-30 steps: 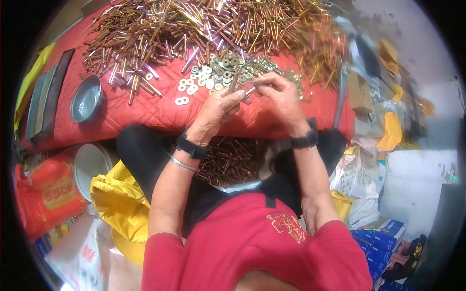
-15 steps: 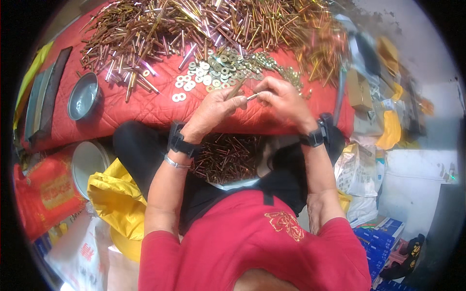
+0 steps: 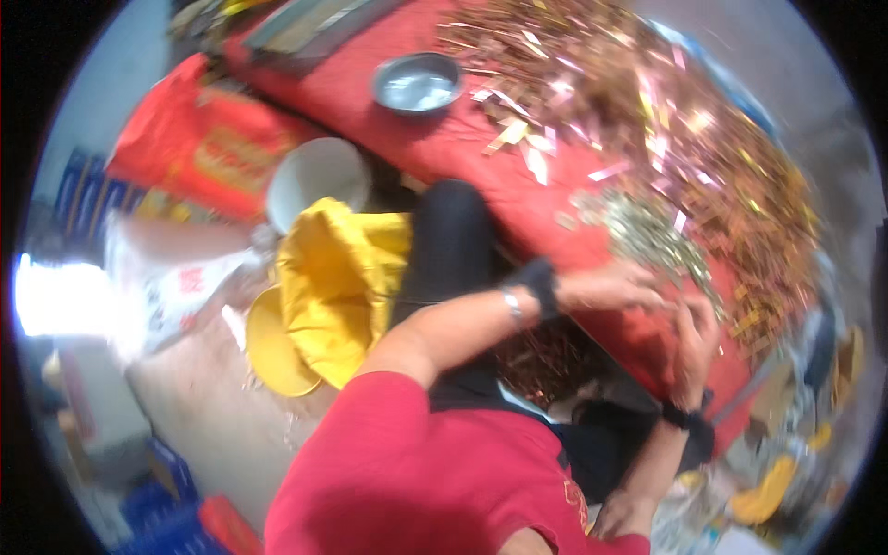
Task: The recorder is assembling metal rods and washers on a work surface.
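Observation:
My left hand point(image 3: 612, 287) and my right hand point(image 3: 694, 338) are close together over the near edge of the red padded cloth point(image 3: 518, 199). Both are blurred, with fingers curled inward in a pinch; what they hold cannot be made out. Just beyond them lies a pile of silvery washers and small metal pieces point(image 3: 647, 231). Behind that spreads a large heap of long brass-coloured bolts point(image 3: 740, 176), streaked by motion. Between my legs, below the cloth's edge, more dark reddish bolts point(image 3: 541, 361) show in part.
A metal bowl point(image 3: 416, 85) stands on the cloth to the left of the heap. Down on the left are a whitish bucket point(image 3: 319, 185), a yellow bag point(image 3: 338, 268), a red bag point(image 3: 217, 153) and a white sack point(image 3: 171, 287). Blue boxes point(image 3: 166, 518) stand at lower left.
The view has swung left, so the table appears slanted and my hands further right. Half a second ago a bolt showed in my left hand, with my right fingers at a thin rod; blur hides both now.

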{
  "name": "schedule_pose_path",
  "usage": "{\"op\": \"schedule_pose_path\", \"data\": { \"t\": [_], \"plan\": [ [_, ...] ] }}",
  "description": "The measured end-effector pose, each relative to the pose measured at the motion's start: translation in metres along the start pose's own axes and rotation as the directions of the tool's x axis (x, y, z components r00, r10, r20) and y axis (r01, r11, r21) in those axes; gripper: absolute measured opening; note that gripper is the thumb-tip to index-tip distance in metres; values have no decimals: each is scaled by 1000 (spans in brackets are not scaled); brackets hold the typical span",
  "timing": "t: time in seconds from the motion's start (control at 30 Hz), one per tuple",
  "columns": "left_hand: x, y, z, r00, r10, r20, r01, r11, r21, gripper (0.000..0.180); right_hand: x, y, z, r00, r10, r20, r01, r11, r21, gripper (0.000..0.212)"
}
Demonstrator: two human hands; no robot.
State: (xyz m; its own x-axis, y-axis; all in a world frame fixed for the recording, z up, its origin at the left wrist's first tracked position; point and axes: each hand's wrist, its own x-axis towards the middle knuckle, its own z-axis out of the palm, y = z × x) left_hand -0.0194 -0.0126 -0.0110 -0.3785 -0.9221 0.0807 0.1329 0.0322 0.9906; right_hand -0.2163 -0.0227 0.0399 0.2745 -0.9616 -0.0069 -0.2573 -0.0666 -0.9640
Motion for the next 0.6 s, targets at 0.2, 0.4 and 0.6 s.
{"op": "schedule_pose_path", "data": {
  "t": [0.2, 0.4, 0.6],
  "plan": [
    [-7, -12, 3, 908, -249, 338, 414, 670, -617, 30, 1, 22, -2, 946, -310, 98, 311, 950, 3, 12],
    [2, -15, 6, 924, -265, 277, 374, 778, -505, 29, 0, 20, -6, 992, -125, -10, 126, 992, 26, 10],
    [0, -16, 14, 977, 212, -25, -184, 898, 400, 27, -4, 32, -12, 994, -80, 78, 101, 941, -323, 18]
  ]
}}
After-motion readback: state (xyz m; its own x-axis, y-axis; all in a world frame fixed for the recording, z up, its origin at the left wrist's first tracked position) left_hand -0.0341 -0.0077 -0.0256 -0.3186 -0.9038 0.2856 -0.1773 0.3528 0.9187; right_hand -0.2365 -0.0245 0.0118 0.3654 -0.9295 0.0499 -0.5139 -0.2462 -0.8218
